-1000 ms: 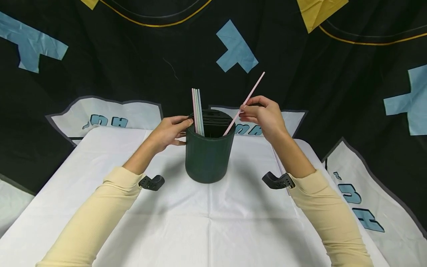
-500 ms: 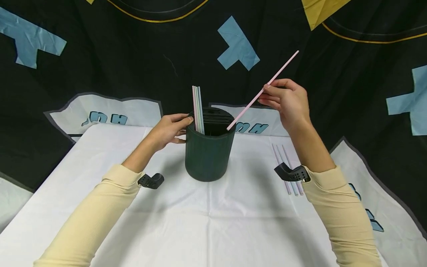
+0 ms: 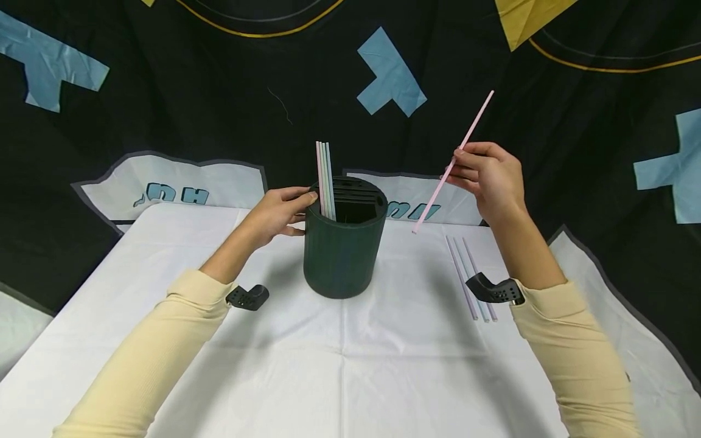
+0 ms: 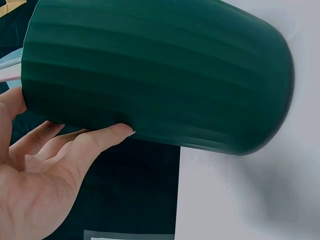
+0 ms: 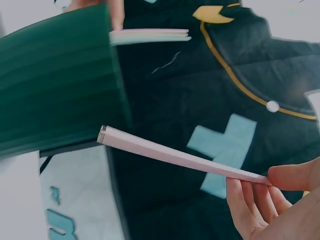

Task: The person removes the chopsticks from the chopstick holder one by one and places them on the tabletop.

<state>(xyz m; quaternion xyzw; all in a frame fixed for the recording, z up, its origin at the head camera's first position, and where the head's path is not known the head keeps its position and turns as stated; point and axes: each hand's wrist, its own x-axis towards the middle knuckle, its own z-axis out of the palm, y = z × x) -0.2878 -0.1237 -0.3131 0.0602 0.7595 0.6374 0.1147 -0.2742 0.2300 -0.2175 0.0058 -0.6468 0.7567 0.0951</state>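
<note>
One pink straw (image 3: 435,194) is pinched by the right hand (image 3: 495,176), thumb against fingers, and held aslant near the far edge of the table (image 3: 274,389), right of the bin (image 3: 342,261). It is judged light, fairly stiff and easily crushed (paper, perhaps), best held gently near its middle. The bin is touched by the left hand (image 3: 276,213), fingers spread. Three straws (image 3: 457,264) are laid toward the table's right edge.

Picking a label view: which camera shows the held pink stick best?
Head: both ends of the pink stick are visible. Right wrist shows it larger, but only its lower part, up to the right hand. Left wrist doesn't show it.
</note>
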